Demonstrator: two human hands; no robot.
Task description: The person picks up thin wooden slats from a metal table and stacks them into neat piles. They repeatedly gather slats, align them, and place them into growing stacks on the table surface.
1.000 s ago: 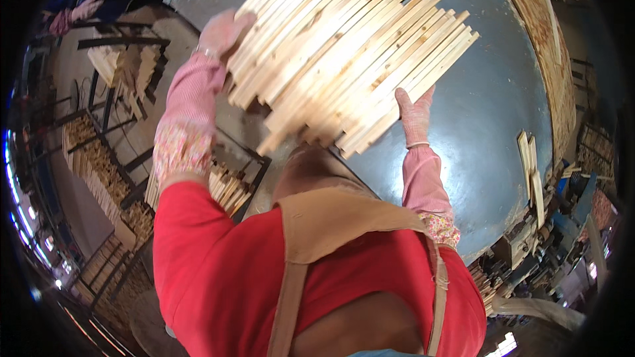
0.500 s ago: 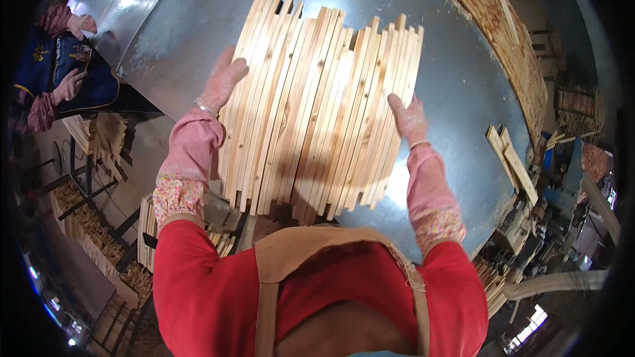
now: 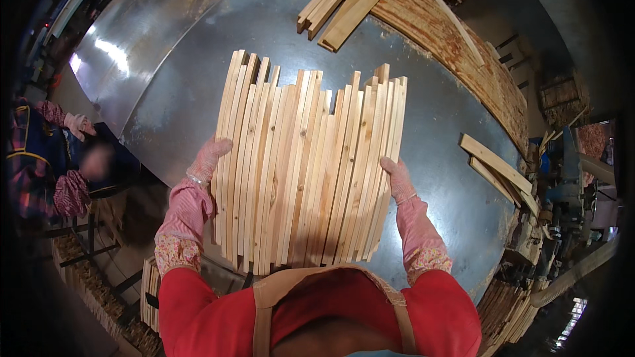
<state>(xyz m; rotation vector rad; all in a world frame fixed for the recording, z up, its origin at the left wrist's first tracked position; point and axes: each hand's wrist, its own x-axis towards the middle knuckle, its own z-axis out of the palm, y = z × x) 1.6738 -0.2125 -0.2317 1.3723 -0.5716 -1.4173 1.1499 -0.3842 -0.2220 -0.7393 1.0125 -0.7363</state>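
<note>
Between my hands lies a row of long, narrow wooden strips [image 3: 304, 172], pale and knotty, side by side with uneven ends. My left hand [image 3: 211, 157], in a light glove, presses the row's left edge, its thumb over the outer strips. At the right edge my gloved right hand [image 3: 398, 180] grips the outermost strips, thumb on top. The fingers beneath or behind the strips are hidden. The row's near ends reach close to my apron [image 3: 284, 284], past the metal table's near edge.
The metal table [image 3: 192, 86] stretches beyond the strips. Boards [image 3: 344, 10] lie at its far side, by a worn wooden edge [image 3: 463, 46]. More boards [image 3: 499, 168] lie at the right, near machinery. A co-worker [image 3: 49, 145] is at the left, above racks of stacked wood [image 3: 86, 284].
The row of strips and both hands sit lower in the picture, closer to my body. The view has tilted up, so more of the far boards shows. Both hands keep their hold.
</note>
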